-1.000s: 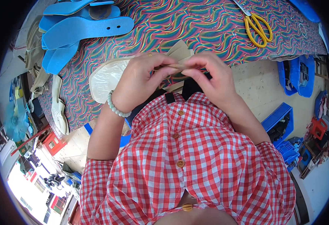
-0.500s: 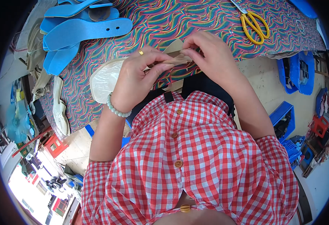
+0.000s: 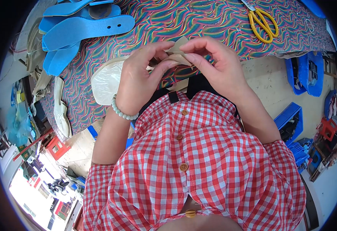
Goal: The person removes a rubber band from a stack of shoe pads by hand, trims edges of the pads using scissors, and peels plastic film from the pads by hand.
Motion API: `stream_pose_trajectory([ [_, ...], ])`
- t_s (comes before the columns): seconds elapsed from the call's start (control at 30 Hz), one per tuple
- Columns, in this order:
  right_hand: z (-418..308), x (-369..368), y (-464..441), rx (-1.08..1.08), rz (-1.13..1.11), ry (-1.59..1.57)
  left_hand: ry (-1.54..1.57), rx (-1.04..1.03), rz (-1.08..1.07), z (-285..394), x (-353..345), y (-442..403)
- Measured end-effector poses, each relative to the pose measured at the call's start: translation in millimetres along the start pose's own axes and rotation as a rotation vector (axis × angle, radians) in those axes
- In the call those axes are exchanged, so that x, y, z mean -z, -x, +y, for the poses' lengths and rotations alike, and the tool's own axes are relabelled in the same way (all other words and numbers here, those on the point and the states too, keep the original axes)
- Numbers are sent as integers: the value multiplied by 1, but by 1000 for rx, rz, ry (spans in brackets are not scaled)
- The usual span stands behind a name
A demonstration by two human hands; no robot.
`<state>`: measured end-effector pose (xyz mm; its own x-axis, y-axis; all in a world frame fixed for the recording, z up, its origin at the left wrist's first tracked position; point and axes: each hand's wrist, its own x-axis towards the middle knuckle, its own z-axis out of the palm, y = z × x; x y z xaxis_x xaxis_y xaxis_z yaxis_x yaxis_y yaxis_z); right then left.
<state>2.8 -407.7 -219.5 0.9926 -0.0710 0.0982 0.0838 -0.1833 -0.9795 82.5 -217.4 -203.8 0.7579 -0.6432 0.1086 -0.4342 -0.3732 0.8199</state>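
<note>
the table (image 3: pixel 214 23) in front of me has a wavy, multicoloured surface. at its far left i have a pile of blue insoles (image 3: pixel 87 32); far right lie yellow-handled scissors (image 3: pixel 263 24). a glossy off-white piece (image 3: pixel 107 82) lies nearer me, a slim pale piece (image 3: pixel 62 115) along the left edge. blue bins (image 3: pixel 314 75) stand on the pale floor (image 3: pixel 266 79) to my right.

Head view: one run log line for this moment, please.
left hand: holding thin beige piece; right hand: thumb at its edge; on colourful patterned table: glossy cream sheet, blue insole-shaped pieces, yellow-handled metal scissors
</note>
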Motion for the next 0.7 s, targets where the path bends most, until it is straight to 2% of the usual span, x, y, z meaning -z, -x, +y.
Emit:
stream_pose_trajectory([
  [0.13, 2, -3, 1, 66, 36, 66, 30, -33, 11, -5, 1, -1],
  [0.4, -1, -8, 2, 67, 78, 36, 36, -5, 54, -6, 0, 1],
  [0.5, 2, -8, 2, 84, 90, 82, 3, -35, 46, -6, 0, 0],
  [0.6, 7, -10, 2, 142, 108, 110, -95, -149, 118, -10, -2, -1],
  [0.7, 7, -10, 2, 180, 122, 136, -61, -195, 89, -5, 1, -6],
])
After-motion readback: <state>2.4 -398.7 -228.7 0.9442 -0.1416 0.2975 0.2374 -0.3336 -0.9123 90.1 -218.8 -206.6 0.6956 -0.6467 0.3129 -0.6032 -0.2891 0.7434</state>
